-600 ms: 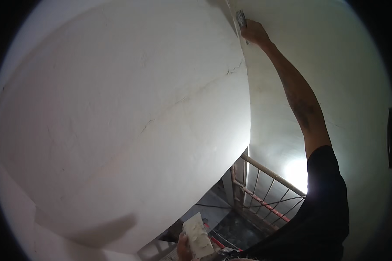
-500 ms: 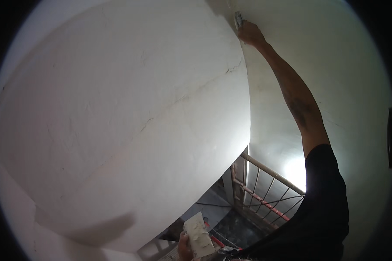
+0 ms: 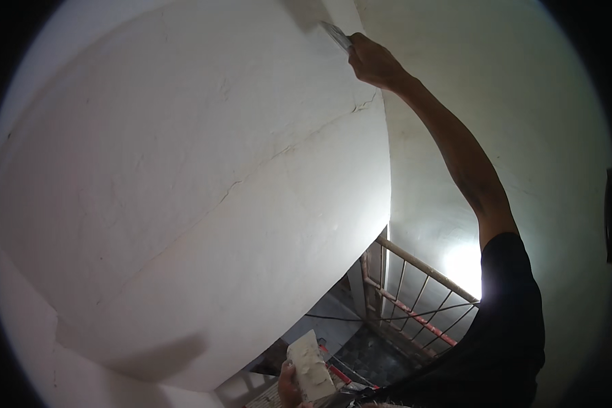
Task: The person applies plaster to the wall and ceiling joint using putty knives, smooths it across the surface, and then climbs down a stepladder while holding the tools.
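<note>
My right arm is raised high, and my right hand [image 3: 377,62] is closed round a putty knife [image 3: 336,34]. The knife's blade reaches the white sloping surface [image 3: 204,122], close to its corner with the right-hand wall. Low in the view, my left hand [image 3: 290,385] grips the left edge of a pale, flat rectangular board [image 3: 311,367]. Lumps of whitish putty lie on the board's face. A jagged crack [image 3: 231,188] runs diagonally across the sloping surface, below the knife.
Below the slope stands a metal railing [image 3: 421,265] with a rusty frame and thin bars. Bright light glows on the right wall [image 3: 449,170] behind it. A dark cable [image 3: 333,317] crosses the gap lower down. At the far right rim hangs a dark object [image 3: 611,216].
My right hand has moved left and slightly down from the corner, and the putty knife has turned to point up and left on the slope. My left hand and board have hardly moved.
</note>
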Demonstrator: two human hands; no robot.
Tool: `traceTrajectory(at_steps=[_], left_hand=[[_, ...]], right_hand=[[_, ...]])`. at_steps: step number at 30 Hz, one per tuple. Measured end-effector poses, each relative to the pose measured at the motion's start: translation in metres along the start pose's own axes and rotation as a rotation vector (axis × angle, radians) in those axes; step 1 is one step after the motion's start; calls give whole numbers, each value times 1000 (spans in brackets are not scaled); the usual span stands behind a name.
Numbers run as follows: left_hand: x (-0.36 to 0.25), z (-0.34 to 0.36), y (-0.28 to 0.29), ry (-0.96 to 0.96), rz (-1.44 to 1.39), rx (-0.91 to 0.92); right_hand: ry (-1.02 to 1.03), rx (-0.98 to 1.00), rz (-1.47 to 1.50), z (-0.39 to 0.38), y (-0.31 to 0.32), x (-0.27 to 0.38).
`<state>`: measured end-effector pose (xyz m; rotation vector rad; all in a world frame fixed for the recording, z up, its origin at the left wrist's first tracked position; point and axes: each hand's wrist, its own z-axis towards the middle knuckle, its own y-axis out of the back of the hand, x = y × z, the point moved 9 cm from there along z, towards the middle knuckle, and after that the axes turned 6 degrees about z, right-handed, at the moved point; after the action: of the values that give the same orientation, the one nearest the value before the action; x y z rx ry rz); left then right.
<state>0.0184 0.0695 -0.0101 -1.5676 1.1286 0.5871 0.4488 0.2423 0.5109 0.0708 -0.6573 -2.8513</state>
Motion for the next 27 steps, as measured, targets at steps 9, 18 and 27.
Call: traceTrajectory(at_steps=[9, 18, 27], left_hand=[[-1, 5, -9, 13, 1, 25], [-6, 6, -9, 16, 1, 22], [-5, 5, -12, 25, 4, 25]], right_hand=[[-453, -5, -74, 28, 4, -103], [-315, 19, -188, 40, -15, -50], [81, -140, -40, -24, 10, 49]])
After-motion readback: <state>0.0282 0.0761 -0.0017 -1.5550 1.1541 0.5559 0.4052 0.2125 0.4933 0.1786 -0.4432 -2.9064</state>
